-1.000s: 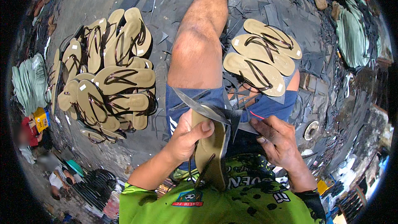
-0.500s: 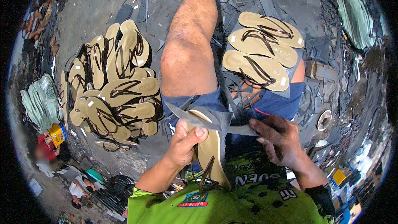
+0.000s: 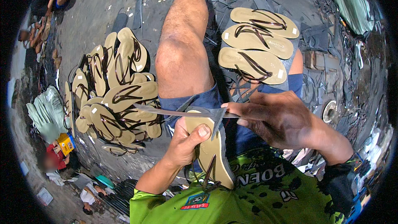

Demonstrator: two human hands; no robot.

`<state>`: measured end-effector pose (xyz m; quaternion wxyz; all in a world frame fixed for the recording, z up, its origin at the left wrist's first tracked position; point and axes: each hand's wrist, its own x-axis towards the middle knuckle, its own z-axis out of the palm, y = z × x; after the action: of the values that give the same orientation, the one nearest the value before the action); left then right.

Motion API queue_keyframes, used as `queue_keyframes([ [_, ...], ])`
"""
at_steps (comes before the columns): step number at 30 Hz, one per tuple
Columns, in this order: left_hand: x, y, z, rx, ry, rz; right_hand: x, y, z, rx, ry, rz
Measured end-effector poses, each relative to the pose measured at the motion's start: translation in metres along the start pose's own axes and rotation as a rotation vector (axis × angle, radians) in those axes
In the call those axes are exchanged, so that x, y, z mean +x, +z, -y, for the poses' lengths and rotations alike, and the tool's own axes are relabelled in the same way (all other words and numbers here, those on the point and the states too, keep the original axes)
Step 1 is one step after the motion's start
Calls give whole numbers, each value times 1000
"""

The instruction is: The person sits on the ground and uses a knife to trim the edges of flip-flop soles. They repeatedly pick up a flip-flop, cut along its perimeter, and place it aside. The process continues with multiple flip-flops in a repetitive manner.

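My left hand (image 3: 182, 143) is closed on a tan flip-flop (image 3: 209, 151) with dark brown straps, its thumb pressed on the footbed. The flip-flop lies against my lap and shirt, toe end away from me. A dark grey rubber edge (image 3: 222, 132) sticks out along its right side, partly loose near the toe. In my right hand (image 3: 280, 118) is a knife (image 3: 178, 111), its long blade lying across the toe end and pointing left. My fingers hide the knife's handle.
Many tan flip-flops (image 3: 124, 93) are heaped on the floor at left. Three more (image 3: 257, 43) lie on a dark sheet over my right leg. Rubber scraps (image 3: 315, 37) litter the floor around a round metal piece (image 3: 330, 111). Other people (image 3: 89, 193) sit at far left.
My right hand has moved up and inward, now nearer the flip-flop. The knife blade has shifted left and levelled out across the toe. The rubber edge stands looser; my left hand keeps its grip.
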<state>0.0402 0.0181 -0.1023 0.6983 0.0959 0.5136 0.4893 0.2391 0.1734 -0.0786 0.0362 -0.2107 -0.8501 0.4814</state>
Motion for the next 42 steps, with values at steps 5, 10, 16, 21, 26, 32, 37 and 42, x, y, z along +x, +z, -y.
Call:
queue_keyframes([
  [5, -1, 8, -1, 51, 17, 54, 10, -9, 4, 90, 2, 116],
  [10, -3, 16, -1, 102, -42, 58, 3, 1, -2, 157, -103, 4],
  [16, -26, 68, -24, 462, 6, 428, 7, 20, 5, 70, 27, 30],
  [21, -40, 25, -61, 231, 513, 33, -13, 16, 9, 662, 218, -230],
  [26, -51, -47, -58, -40, 780, -525, -55, 46, 10, 734, 135, -632],
  [32, -31, 5, 6, -785, 463, 67, -73, 87, 40, 168, -78, -647],
  [37, -31, 45, 18, -908, 389, 152, -82, 99, 34, 1, -67, -680],
  [42, -27, 48, 15, -932, 334, 119, -100, 106, 27, -31, -31, -730],
])
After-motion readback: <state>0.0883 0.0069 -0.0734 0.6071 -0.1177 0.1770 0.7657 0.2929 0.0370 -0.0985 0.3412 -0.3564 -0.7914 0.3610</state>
